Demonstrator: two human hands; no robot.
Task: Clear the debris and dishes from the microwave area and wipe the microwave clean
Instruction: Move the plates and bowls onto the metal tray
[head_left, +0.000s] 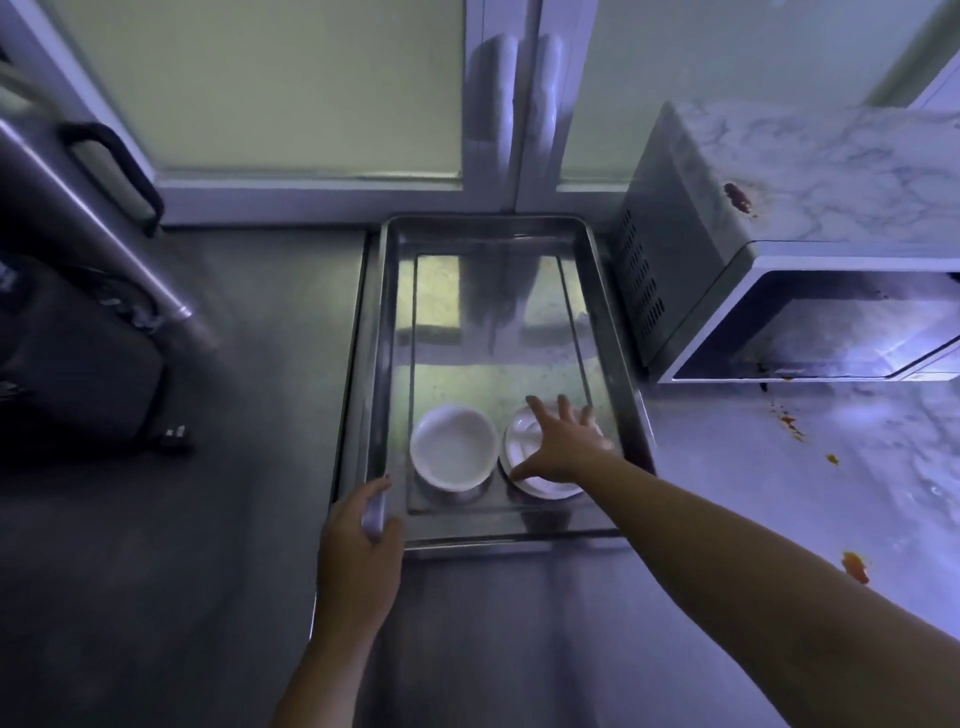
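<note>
A steel tray (613, 291) lies on the counter in front of me. Two white dishes sit side by side at its near end: a bowl (453, 447) on the left and a plate (524, 441) on the right. My right hand (561, 447) is spread flat over the plate with straight fingers. My left hand (363, 525) grips the tray's near left corner, fingers curled over the rim. The white microwave (727, 249) stands to the right of the tray, with a red stain (737, 196) on its top and dark specks on its door (831, 327).
Orange-red spatters (854, 566) mark the marble counter (883, 467) below the microwave. A dark appliance (78, 353) with a metal bar sits at the left. Frosted window panels (291, 88) close off the back.
</note>
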